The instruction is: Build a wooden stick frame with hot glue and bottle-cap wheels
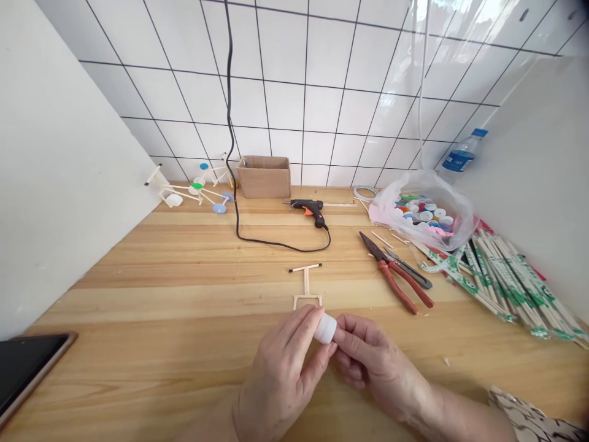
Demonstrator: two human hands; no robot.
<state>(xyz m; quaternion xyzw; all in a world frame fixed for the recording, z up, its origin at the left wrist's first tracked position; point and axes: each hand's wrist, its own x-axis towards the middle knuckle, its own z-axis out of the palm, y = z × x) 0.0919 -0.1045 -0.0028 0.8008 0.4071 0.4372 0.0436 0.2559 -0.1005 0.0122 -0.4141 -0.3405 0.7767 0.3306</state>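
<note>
A white bottle cap (pixel 326 329) is held between the fingers and thumb of my left hand (pixel 285 362). My right hand (pixel 375 362) is closed, its thumb and fingertips pinching at the cap's right side. Just beyond my hands lies a small frame of wooden sticks (pixel 307 282), with a crossbar tipped in black at its far end. My left fingers hide the near end of that frame, so I cannot tell whether it touches the cap.
Long-nosed pliers (pixel 391 276) and a utility knife (pixel 409 267) lie right. Farther back are a glue gun (pixel 310 210), a cardboard box (pixel 264 177) and stick models (pixel 197 187). A bag of caps (pixel 426 212), wrapped chopsticks (pixel 510 282) and a phone (pixel 32 368) flank the table.
</note>
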